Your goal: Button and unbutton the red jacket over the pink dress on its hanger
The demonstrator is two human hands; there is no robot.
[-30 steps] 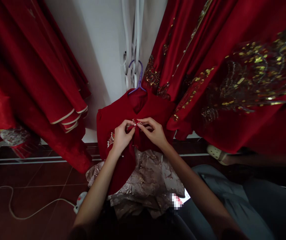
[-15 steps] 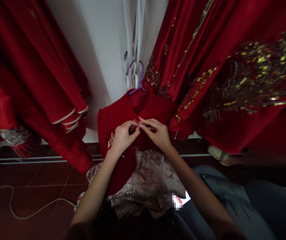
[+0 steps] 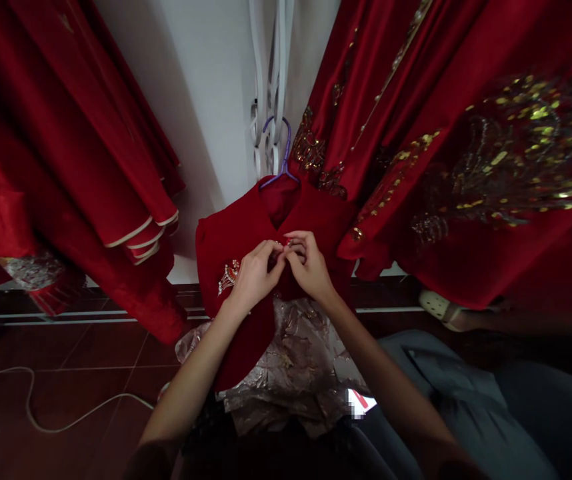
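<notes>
A small red garment [image 3: 226, 233] hangs on a purple hanger [image 3: 279, 150] in front of me, against a white wall. My left hand [image 3: 255, 279] and my right hand [image 3: 310, 267] meet at its chest, just below the collar. Both pinch a small beaded fastening [image 3: 282, 246] on the front opening, fingertips touching. A silver beaded ornament [image 3: 228, 274] shows on the garment left of my left hand. Crumpled shiny beige fabric [image 3: 296, 360] lies under my forearms.
Long red gowns [image 3: 81, 160] hang at the left, and red gowns with gold sequin embroidery [image 3: 491, 153] at the right. A white cord [image 3: 41, 420] trails over the dark red tiled floor. A white shoe [image 3: 439, 308] sits at the right under the gowns.
My hands have drawn closer together on the fastening, the right fingers curling in more. The view shifted slightly.
</notes>
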